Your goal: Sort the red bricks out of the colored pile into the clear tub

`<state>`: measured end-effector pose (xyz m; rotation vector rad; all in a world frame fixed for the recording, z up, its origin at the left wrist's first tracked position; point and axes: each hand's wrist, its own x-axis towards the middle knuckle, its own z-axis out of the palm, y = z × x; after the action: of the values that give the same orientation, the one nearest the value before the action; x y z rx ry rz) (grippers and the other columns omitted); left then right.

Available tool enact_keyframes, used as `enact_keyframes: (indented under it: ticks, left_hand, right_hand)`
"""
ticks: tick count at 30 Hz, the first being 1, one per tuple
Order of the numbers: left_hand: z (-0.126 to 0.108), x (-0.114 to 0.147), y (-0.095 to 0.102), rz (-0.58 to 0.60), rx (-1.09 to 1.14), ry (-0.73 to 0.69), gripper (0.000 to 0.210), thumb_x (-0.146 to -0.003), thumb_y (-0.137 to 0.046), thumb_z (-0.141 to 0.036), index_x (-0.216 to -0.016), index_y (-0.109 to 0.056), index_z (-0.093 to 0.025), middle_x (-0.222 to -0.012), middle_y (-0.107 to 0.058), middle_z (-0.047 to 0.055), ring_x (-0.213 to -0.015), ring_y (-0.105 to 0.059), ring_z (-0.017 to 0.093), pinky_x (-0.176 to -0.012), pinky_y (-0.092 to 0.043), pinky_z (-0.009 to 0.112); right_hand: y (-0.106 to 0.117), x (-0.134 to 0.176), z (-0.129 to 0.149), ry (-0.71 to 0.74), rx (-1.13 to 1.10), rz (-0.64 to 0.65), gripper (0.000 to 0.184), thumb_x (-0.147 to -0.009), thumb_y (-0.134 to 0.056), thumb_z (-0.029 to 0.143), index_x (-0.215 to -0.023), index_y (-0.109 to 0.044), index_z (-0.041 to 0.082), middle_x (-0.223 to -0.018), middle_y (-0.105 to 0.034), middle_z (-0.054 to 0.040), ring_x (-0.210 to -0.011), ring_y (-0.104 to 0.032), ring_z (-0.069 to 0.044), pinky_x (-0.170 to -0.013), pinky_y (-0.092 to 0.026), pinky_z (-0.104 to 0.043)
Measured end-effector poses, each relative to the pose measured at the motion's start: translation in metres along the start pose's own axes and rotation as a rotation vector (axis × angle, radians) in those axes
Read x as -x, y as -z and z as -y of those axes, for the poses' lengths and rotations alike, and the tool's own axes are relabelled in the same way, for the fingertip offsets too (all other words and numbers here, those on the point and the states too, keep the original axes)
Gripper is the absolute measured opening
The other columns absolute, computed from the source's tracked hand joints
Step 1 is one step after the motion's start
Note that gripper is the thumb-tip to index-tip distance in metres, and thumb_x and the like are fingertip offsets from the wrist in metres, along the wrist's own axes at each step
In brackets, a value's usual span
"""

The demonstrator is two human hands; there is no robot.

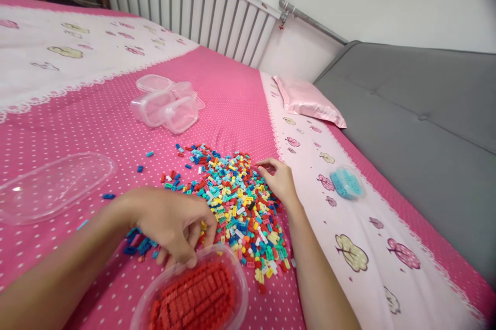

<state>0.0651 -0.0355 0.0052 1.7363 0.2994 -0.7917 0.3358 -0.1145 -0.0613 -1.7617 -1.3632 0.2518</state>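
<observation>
A heap of small multicoloured building bricks (236,201) lies spread on the pink dotted bedsheet. In front of it is a clear plastic container (243,288) with red bricks (194,294) packed in rows inside. My left hand (174,221) is closed at the container's far rim, its thumb over the edge and its other fingers curled and partly hidden. At the right edge of the heap, my right hand (277,180) has its thumb and forefinger brought together among the bricks. Whatever is between those fingertips is too small to make out.
Several empty clear containers (166,105) are grouped beyond the heap. A clear lid (58,185) lies at the left. A small container of light-blue bricks (347,183) stands at the right. A pink pillow (308,97) rests near the grey headboard (418,113).
</observation>
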Motion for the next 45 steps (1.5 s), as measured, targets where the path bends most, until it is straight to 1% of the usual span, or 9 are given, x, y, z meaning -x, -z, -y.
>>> enact_keyframes:
  ticks: [9,16,20,24,28,32,39,42,45]
  left_hand:
    - [0.001,0.007,0.003,-0.019,0.032,-0.019,0.038,-0.061,-0.078,-0.023,-0.092,-0.058,-0.018,-0.066,-0.066,-0.002,-0.052,-0.062,0.013,-0.045,-0.051,0.017]
    - [0.002,0.007,0.003,-0.028,0.001,-0.036,0.039,-0.062,-0.079,-0.026,-0.093,-0.058,-0.017,-0.069,-0.068,0.001,-0.054,-0.064,0.014,-0.045,-0.052,0.018]
    - [0.005,0.007,0.002,-0.035,-0.031,-0.073,0.036,-0.066,-0.076,-0.031,-0.093,-0.057,-0.018,-0.070,-0.071,0.002,-0.054,-0.066,0.016,-0.045,-0.053,0.020]
    - [0.006,0.006,0.002,-0.046,-0.048,-0.072,0.035,-0.065,-0.075,-0.028,-0.092,-0.057,-0.019,-0.070,-0.071,0.002,-0.056,-0.068,0.017,-0.046,-0.053,0.019]
    - [0.008,0.004,0.002,-0.043,-0.054,-0.070,0.030,-0.068,-0.070,-0.027,-0.093,-0.055,-0.019,-0.074,-0.072,0.004,-0.058,-0.070,0.018,-0.043,-0.052,0.020]
    - [0.008,0.003,0.002,-0.054,-0.048,-0.044,0.029,-0.070,-0.069,-0.027,-0.094,-0.055,-0.019,-0.075,-0.072,0.005,-0.059,-0.071,0.019,-0.041,-0.050,0.018]
    - [0.006,0.005,0.002,-0.049,-0.023,-0.050,0.030,-0.065,-0.070,-0.021,-0.091,-0.054,-0.019,-0.070,-0.069,0.001,-0.058,-0.070,0.018,-0.042,-0.051,0.018]
    - [0.008,0.003,0.002,-0.043,-0.031,-0.070,0.029,-0.067,-0.069,-0.023,-0.092,-0.054,-0.019,-0.070,-0.069,0.002,-0.058,-0.070,0.019,-0.042,-0.051,0.019]
    - [0.010,0.001,0.002,-0.038,-0.036,-0.064,0.028,-0.070,-0.068,-0.027,-0.094,-0.055,-0.020,-0.072,-0.070,0.003,-0.059,-0.071,0.019,-0.043,-0.052,0.020]
  right_hand:
    - [0.001,0.004,-0.003,-0.053,-0.164,0.054,0.022,-0.083,-0.063,0.039,-0.090,-0.070,0.020,-0.090,-0.077,-0.0064,-0.084,-0.070,-0.021,-0.079,-0.053,-0.035]
    - [0.009,0.011,0.003,-0.077,-0.183,0.271,0.031,-0.084,-0.064,0.048,-0.086,-0.069,0.018,-0.077,-0.074,-0.0049,-0.074,-0.069,-0.020,-0.071,-0.053,-0.033]
    - [0.021,0.016,0.012,-0.043,-0.126,0.397,0.027,-0.085,-0.066,0.045,-0.087,-0.071,0.019,-0.081,-0.073,-0.0039,-0.073,-0.066,-0.018,-0.068,-0.050,-0.031]
    - [0.027,0.019,0.020,-0.001,-0.056,0.458,0.015,-0.081,-0.072,0.034,-0.090,-0.075,0.022,-0.090,-0.075,-0.0035,-0.083,-0.067,-0.019,-0.077,-0.050,-0.033]
    - [0.025,0.019,0.025,0.030,-0.016,0.437,0.008,-0.075,-0.076,0.029,-0.078,-0.073,0.023,-0.081,-0.073,-0.0012,-0.082,-0.065,-0.019,-0.080,-0.048,-0.034]
    - [0.027,0.017,0.017,0.018,-0.031,0.360,0.020,-0.078,-0.074,0.040,-0.073,-0.068,0.021,-0.075,-0.070,-0.0006,-0.069,-0.062,-0.016,-0.068,-0.049,-0.029]
    - [0.022,0.008,-0.015,-0.048,-0.024,-0.008,0.028,-0.084,-0.061,0.048,-0.080,-0.058,0.020,-0.078,-0.068,-0.0042,-0.073,-0.064,-0.019,-0.071,-0.052,-0.031]
    - [0.017,0.008,-0.017,-0.054,0.045,-0.061,0.025,-0.085,-0.059,0.043,-0.092,-0.063,0.019,-0.081,-0.068,-0.0047,-0.073,-0.064,-0.019,-0.071,-0.051,-0.031]
    - [0.013,0.009,-0.013,-0.054,0.139,-0.033,0.021,-0.083,-0.064,0.038,-0.094,-0.071,0.021,-0.076,-0.070,-0.0038,-0.069,-0.063,-0.020,-0.071,-0.049,-0.033]
